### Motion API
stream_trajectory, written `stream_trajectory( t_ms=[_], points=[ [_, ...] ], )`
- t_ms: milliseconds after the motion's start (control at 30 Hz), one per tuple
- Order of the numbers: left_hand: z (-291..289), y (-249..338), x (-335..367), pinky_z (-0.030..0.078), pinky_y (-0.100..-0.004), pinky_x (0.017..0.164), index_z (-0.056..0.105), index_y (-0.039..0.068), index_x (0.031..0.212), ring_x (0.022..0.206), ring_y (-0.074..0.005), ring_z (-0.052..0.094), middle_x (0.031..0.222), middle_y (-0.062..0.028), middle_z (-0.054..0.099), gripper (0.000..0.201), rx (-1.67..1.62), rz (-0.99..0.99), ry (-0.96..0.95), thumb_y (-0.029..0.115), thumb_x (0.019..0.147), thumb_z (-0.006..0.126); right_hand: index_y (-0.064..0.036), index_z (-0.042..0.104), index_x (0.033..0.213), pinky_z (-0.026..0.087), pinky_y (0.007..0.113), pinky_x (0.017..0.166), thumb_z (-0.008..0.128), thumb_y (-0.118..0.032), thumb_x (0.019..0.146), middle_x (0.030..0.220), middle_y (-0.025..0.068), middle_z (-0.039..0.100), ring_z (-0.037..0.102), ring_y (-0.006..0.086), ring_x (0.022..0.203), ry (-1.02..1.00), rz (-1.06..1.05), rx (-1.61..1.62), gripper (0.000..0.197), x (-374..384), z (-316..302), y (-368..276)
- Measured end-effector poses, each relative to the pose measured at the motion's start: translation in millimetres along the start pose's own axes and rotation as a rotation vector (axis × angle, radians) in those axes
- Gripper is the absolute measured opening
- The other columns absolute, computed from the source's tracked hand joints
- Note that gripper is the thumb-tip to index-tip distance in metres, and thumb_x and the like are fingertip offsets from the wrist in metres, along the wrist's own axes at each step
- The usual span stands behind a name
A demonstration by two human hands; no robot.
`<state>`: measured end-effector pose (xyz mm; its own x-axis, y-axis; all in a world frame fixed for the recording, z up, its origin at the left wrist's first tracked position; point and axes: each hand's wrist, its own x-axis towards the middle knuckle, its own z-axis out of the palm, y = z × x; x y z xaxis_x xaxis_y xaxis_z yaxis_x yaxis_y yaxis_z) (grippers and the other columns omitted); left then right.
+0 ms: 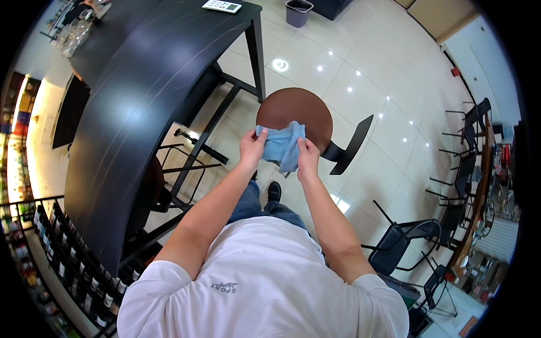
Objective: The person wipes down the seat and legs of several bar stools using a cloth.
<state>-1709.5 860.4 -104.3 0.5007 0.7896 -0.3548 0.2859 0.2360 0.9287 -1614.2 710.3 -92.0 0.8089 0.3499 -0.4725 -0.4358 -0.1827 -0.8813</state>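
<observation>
Between my two hands hangs a light blue cloth [280, 147], crumpled and partly folded. My left hand [253, 145] pinches its upper left corner, thumb on top. Its right side is gripped by my right hand [307, 157], with the thumb pressed against the fabric. Just beyond the cloth is a stool with a round brown seat [296, 112] and a dark curved backrest [353, 145]. The cloth overlaps the near edge of the seat in view; whether it touches the seat I cannot tell.
A long black table [152, 73] runs along the left, with a white remote control [222, 6] at its far end. A grey bin [298, 12] stands on the tiled floor far ahead. Black chairs [403, 242] line the right, and bottle racks [73, 259] fill the lower left.
</observation>
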Motion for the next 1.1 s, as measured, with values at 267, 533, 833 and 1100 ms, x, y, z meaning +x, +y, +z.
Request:
stream_trajectory(
  t_ms=[267, 533, 833, 1100],
  points=[
    [14, 10, 47, 0.049, -0.0294, 0.085, 0.063, 0.0, 0.12, 0.092, -0.0139, 0.06, 0.107, -0.0093, 0.067, 0.04, 0.194, 0.265, 0.079, 0.033, 0.097, 0.067, 0.0014, 0.049, 0.146, 0.043, 0.028, 0.104, 0.057, -0.016, 0.104, 0.135, 0.0049, 0.059, 0.055, 0.0112, 0.118, -0.142, -0.262, 0.161, 0.046, 14, 44, -46],
    [30, 27, 61, 0.047, -0.0363, 0.099, 0.063, 0.004, 0.12, 0.11, -0.0223, 0.063, 0.117, -0.0092, 0.067, 0.04, -0.657, -0.464, -0.425, 0.035, 0.103, 0.045, -0.0023, 0.058, 0.136, 0.057, 0.039, 0.084, 0.053, -0.014, 0.1, 0.112, 0.0201, 0.072, 0.072, 0.0354, 0.094, 0.02, -0.583, -0.659, 0.038, 30, 68, -57],
    [62, 29, 58, 0.055, -0.0313, 0.082, 0.062, 0.002, 0.118, 0.097, -0.0174, 0.067, 0.113, -0.0074, 0.067, 0.027, -0.337, -0.183, -0.571, -0.004, 0.093, 0.052, -0.006, 0.057, 0.11, 0.056, 0.05, 0.058, 0.057, -0.014, 0.091, 0.089, 0.0145, 0.071, 0.071, 0.0343, 0.071, 0.235, -0.833, -1.218, 0.02, 15, 37, -89],
    [68, 19, 61, 0.056, -0.0374, 0.086, 0.061, 0.007, 0.113, 0.099, -0.0262, 0.067, 0.105, -0.0105, 0.069, 0.04, -0.777, -0.306, -0.539, 0.041, 0.103, 0.043, -0.006, 0.059, 0.113, 0.056, 0.046, 0.066, 0.06, -0.019, 0.095, 0.093, 0.0156, 0.072, 0.071, 0.0347, 0.078, 0.043, -0.923, -0.805, 0.022, -7, 37, -99]
  ],
)
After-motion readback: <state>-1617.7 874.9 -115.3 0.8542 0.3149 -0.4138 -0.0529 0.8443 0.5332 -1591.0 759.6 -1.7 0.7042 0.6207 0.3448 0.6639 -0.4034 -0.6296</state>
